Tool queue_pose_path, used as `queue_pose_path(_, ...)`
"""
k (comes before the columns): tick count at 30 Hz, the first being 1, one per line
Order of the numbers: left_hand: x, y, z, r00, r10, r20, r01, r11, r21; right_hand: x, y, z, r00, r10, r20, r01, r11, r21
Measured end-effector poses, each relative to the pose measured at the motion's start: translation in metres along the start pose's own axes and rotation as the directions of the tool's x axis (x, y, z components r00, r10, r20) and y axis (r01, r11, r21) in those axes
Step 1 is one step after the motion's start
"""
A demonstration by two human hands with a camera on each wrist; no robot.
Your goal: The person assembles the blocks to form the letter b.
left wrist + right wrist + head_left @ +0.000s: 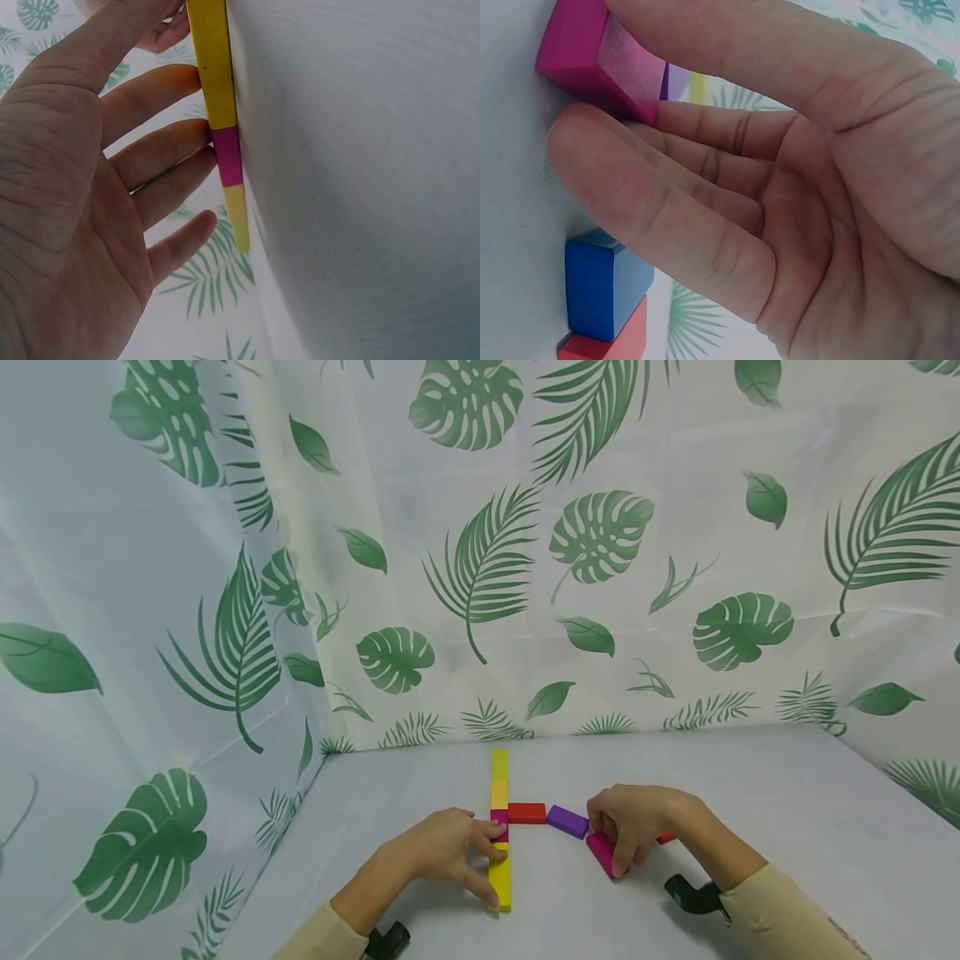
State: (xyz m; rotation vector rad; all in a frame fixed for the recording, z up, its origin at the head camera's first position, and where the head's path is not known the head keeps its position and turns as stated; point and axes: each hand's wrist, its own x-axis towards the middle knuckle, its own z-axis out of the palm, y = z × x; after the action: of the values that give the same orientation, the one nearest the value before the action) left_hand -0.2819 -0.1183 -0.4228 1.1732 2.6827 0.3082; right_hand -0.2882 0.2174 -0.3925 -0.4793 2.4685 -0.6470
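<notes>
My left hand [444,850] lies beside a straight row of blocks, its spread fingertips touching the left side. That row has yellow blocks [500,893] at both ends and a magenta block [228,156] between them. To the right, my right hand [643,823] pinches another magenta block [601,855] between thumb and fingers, low on the table. A red block [527,813] juts from the row, followed by an angled purple block [567,821] whose end is near the pinched one. In the right wrist view, the fingers partly cover the pinched block.
Past the right hand are a blue block [592,289] and a red block [611,343], mostly hidden in the head view. A pale cloth covers the table [405,777]. Leaf-patterned curtains [675,693] stand behind and at the sides.
</notes>
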Motion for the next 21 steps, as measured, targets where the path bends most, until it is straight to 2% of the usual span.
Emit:
queue_pose_path(13, -0.0002, -0.0003, -0.0003, 1.000, 0.006, -0.002, -0.006, 1.000, 0.012, -0.0003, -0.0050, 0.0027, 1.000, 0.020, -0.008, -0.020, 1.000, -0.009)
queue_pose_path(21, -0.0006, 0.0000, -0.0008, 1.000, 0.010, -0.001, -0.010, 1.000, 0.016, 0.0001, -0.0053, 0.0034, 1.000, 0.005, -0.017, -0.005, 1.000, -0.007)
